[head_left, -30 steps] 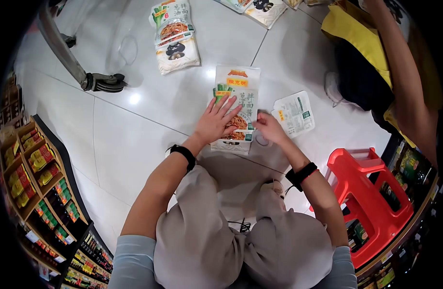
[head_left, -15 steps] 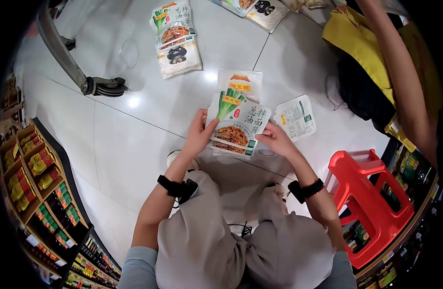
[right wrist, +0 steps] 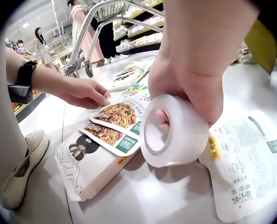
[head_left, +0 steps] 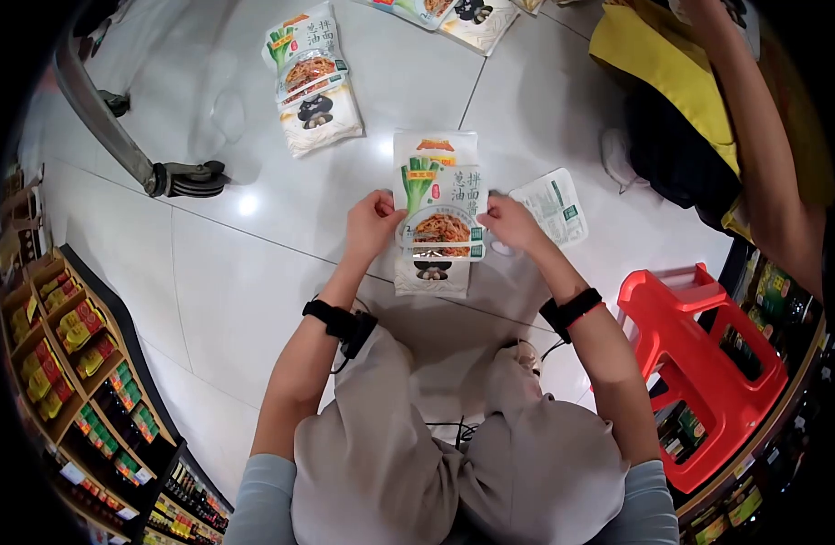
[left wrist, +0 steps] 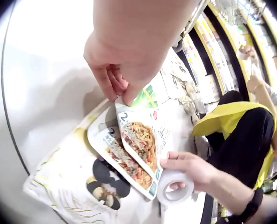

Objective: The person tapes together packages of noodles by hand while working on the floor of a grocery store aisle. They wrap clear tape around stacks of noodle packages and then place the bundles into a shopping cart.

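Two sauce pouches with noodle pictures, the upper pouch (head_left: pixel 442 213) overlapping the other, lie on a white noodle pack (head_left: pixel 431 280) on the floor. My left hand (head_left: pixel 373 223) pinches the upper pouch's left edge between thumb and fingers. At its right edge is my right hand (head_left: pixel 511 222), its fingertips on the pouch's side. A roll of clear tape (right wrist: pixel 171 133) hangs at the right hand in the right wrist view, with a fingertip showing through its hole. Another pouch (head_left: pixel 552 208), back side up, lies right of the right hand.
Another noodle pack (head_left: pixel 320 120) with pouches lies at the upper left, near a cart wheel (head_left: pixel 192 179). More packs (head_left: pixel 479 22) lie at the top. A red stool (head_left: pixel 699 372) stands right; a person in a yellow apron (head_left: pixel 658 68) is at the upper right. Shelves (head_left: pixel 68 331) line the left.
The left hand went from lying flat on the pouches to pinching the upper one's left edge. The upper pouch was raised and shifted, then drawn into line over the pack.
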The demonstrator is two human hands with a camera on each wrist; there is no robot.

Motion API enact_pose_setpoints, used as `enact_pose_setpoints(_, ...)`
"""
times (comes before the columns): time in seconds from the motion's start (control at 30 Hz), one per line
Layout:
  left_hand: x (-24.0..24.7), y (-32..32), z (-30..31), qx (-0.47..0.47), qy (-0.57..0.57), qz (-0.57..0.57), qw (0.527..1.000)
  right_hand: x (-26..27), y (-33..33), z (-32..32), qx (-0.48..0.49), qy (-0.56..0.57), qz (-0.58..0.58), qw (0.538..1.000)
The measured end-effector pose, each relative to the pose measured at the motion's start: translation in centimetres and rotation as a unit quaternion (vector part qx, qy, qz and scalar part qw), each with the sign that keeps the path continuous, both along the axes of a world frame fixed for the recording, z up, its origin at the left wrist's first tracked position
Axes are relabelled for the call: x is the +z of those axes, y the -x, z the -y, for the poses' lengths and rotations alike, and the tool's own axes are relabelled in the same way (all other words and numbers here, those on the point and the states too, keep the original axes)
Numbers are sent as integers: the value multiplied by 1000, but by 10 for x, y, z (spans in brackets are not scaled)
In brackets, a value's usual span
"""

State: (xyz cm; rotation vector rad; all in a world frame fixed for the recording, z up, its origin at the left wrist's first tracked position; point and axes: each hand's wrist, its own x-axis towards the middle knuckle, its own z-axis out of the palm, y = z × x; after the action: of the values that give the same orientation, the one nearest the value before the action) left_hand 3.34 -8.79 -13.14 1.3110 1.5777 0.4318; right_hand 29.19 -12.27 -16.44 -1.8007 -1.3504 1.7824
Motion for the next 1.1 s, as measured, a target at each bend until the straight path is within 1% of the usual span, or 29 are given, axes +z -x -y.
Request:
enact_pose_setpoints(0.03,0,1,2,-1,3,-2,1000,21,7,-11,52,4,83,995)
enact_pose_setpoints(0.07,0,2,2,-17,-4,-9,1000,35,13,-18,104,6,165,981)
enact_pose_setpoints(0.1,0,3,1,-34,-13,-15,999,37,14,-20,122,-11,181,976)
enact_pose_setpoints(0.13,-3,3,1,-36,-13,-15,999,40,16,-22,121,-11,182,976)
enact_pose_setpoints(0.2,-8,3,4,1,-53,46,998,45,17,-24,136,-21,183,973)
enact_pose_setpoints(0.23,-11,5,3,0,-54,47,997,44,16,-23,135,-21,185,973)
enact_pose_setpoints(0.3,-14,10,1,10,-22,36,999,38,16,-17,76,-3,123,989)
enact_pose_setpoints(0.33,-14,10,1,11,-20,37,999,33,16,-15,77,-1,124,989)
enact_pose_setpoints(0.4,-14,9,0,23,-6,80,996,23,15,-12,22,17,56,998)
enact_pose_setpoints(0.47,-12,7,-1,27,-8,81,996,4,12,-6,18,6,54,998)
enact_pose_setpoints(0.53,-10,5,0,29,-10,83,996,10,13,-5,13,-3,54,998)
enact_pose_setpoints(0.6,-6,2,0,22,-71,41,996,25,7,-3,-21,-6,70,997)
enact_pose_setpoints(0.63,-1,0,0,22,-72,45,996,33,0,0,-21,-7,74,997)
enact_pose_setpoints(0.7,13,0,1,37,-171,-62,983,52,-15,10,-130,-70,70,987)
enact_pose_setpoints(0.73,26,-3,1,38,-169,-60,983,68,-17,11,-128,-68,72,987)
enact_pose_setpoints(0.8,57,-9,0,-15,-67,70,995,103,-21,14,-146,5,-54,988)
enact_pose_setpoints(0.83,74,-14,0,-14,-66,70,995,116,-19,17,-145,6,-54,988)
enact_pose_setpoints(0.9,106,-31,1,-99,-6,157,983,136,-9,18,-64,-38,-169,983)
enact_pose_setpoints(0.93,117,-36,1,-99,-7,156,983,145,-3,15,-64,-39,-170,983)
enact_pose_setpoints(1.0,135,-46,1,-193,15,157,968,159,9,11,48,-95,-154,982)
enact_pose_setpoints(1.03,140,-50,1,-193,14,157,968,162,13,9,71,-104,-145,981)
enact_pose_setpoints(1.07,145,-52,0,-203,1,144,969,167,16,7,71,-105,-145,981)
enact_pose_setpoints(1.1,148,-54,1,-212,-10,130,969,174,20,5,63,-83,-152,983)
